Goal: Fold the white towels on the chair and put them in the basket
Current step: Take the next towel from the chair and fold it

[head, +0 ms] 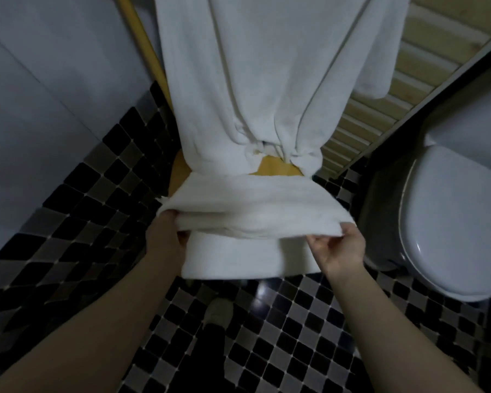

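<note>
Two bare hands worked at one white towel, but the biggest thing in view was the floor of small black, grey and white square tiles (pixel 309 336), which ran under everything. Next in size came the large white terry towel (pixel 267 80) draped down the back of the yellow wooden chair (pixel 275 169), bunched where it met the seat. To the right stood a white toilet with its lid closed (pixel 448 228), well apart from the chair, and behind it ran a pale slatted wooden panel (pixel 380 114).

On the front of the chair seat lay the folded white towel (pixel 247 205) — a thick, layered bundle whose lower flap hung over the seat edge toward the person. The left hand (pixel 165 236) gripped the bundle's left end, fingers curled under the upper layers. The right hand (pixel 340 249) pinched the right corner of the top layer between thumb and fingertips, lifting it slightly. Below, between the forearms, one pale shoe (pixel 219 312) showed dimly on the tiles.
</note>
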`<act>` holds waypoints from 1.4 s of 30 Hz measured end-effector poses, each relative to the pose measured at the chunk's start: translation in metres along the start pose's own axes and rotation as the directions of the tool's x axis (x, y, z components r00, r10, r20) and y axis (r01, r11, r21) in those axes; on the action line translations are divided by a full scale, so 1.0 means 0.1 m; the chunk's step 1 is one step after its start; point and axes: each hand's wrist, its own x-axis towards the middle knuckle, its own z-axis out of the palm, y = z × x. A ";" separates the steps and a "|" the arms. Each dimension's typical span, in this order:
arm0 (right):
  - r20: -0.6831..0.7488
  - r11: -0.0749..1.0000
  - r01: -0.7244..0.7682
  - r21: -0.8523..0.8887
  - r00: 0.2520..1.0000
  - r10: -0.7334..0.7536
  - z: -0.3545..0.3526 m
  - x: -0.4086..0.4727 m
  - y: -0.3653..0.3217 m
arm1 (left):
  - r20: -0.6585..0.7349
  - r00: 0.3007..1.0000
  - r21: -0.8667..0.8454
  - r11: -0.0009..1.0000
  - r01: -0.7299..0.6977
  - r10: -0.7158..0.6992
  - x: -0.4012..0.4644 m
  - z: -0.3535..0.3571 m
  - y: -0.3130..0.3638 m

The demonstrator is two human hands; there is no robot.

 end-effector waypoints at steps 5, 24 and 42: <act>-0.433 0.425 -0.360 -0.831 0.897 -0.087 -1.00 -0.01 0.03 | -0.178 0.971 0.773 0.588 0.239 -0.161 0.12 -0.64 -0.48; -0.081 0.082 -0.052 -0.995 0.909 -0.409 0.17 1.57 0.27 | 0.092 0.981 0.863 0.477 -0.165 0.173 1.45 0.55 -0.13; 0.789 -0.810 0.473 -0.348 0.614 0.020 -0.01 1.45 1.29 | 0.918 0.382 0.368 -0.582 -0.725 0.105 1.39 0.43 -0.78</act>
